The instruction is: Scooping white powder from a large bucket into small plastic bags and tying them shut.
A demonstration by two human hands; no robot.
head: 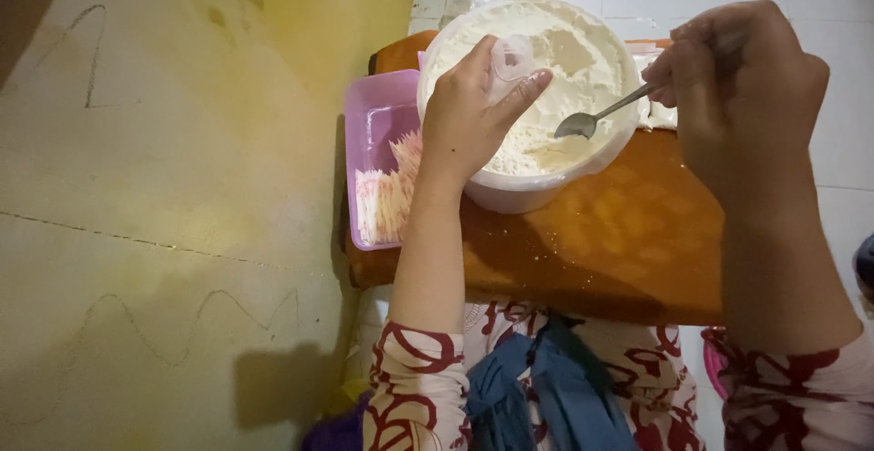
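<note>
My left hand holds a small clear plastic cup above the white tub of flour; my grip there is pinching the cup between thumb and fingers. My right hand is closed around the handle of a metal spoon, and its bowl rests low over the flour. The tub stands on the orange counter. Just beside it on the left is a pink box with thin white and pink packets inside.
</note>
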